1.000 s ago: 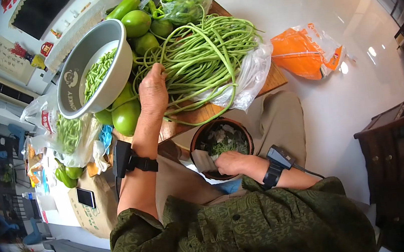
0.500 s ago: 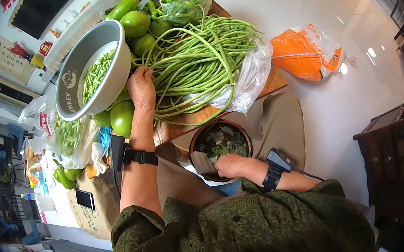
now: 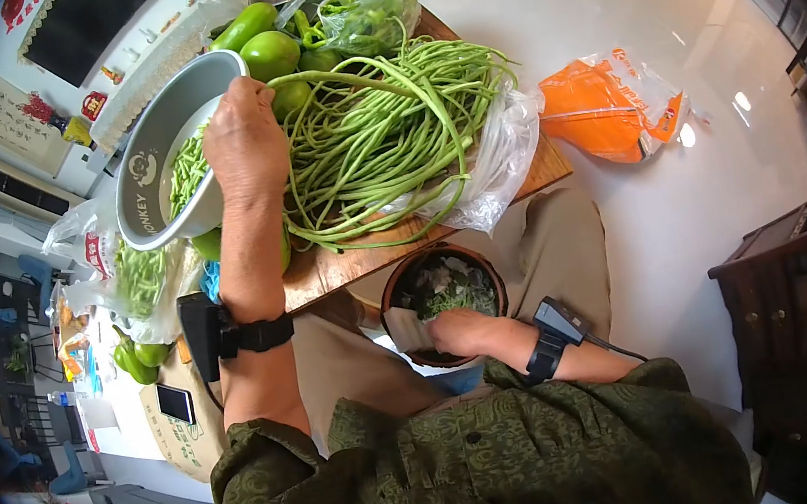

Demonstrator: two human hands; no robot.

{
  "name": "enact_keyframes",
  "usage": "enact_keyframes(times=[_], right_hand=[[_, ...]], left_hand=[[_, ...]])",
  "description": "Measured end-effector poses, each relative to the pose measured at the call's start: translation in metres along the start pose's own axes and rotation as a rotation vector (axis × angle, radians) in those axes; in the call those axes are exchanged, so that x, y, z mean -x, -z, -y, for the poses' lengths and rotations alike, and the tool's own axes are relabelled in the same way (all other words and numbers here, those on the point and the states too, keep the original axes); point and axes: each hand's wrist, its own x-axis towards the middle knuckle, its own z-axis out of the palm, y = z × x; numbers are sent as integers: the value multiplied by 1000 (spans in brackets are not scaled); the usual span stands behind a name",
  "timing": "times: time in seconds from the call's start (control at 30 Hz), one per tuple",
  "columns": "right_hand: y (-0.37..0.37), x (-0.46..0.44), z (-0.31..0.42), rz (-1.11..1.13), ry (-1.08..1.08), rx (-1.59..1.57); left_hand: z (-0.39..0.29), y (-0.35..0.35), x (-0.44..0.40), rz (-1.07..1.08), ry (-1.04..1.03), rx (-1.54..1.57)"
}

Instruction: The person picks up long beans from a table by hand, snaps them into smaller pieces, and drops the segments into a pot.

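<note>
My left hand (image 3: pixel 246 142) is raised at the right rim of the grey bowl (image 3: pixel 136 154), its fingers closed on a long green bean (image 3: pixel 342 77) that arches over from the pile. Cut bean pieces (image 3: pixel 187 174) lie in the bowl. Right of the hand, the heap of long beans (image 3: pixel 390 143) spreads on the wooden board (image 3: pixel 320 270). My right hand (image 3: pixel 461 333) is at the lower edge of a brown-rimmed bin (image 3: pixel 502 290) with green scraps inside. Its fingers are bent against a beige flap (image 3: pixel 406 330), and whatever they hold is hidden.
Green vegetables (image 3: pixel 271 55) and a bag of peppers (image 3: pixel 367 15) sit behind the beans. An orange bag (image 3: pixel 608 108) lies on the floor at right. At left are a bag of beans (image 3: pixel 139 274), a phone (image 3: pixel 175 404) and green peppers (image 3: pixel 134 358).
My left hand has moved up and left from the bean pile to the bowl's rim, drawing a long bean with it. My right hand has stayed at the bin.
</note>
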Motion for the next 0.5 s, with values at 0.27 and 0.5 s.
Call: enact_keyframes(times=[0.27,0.5], right_hand=[[40,12,8,-1095,239,-291],[38,1,-9,-1141,225,-534]], left_hand=[[-20,47,-21,40,14,152],[-7,69,-56,60,160,109]])
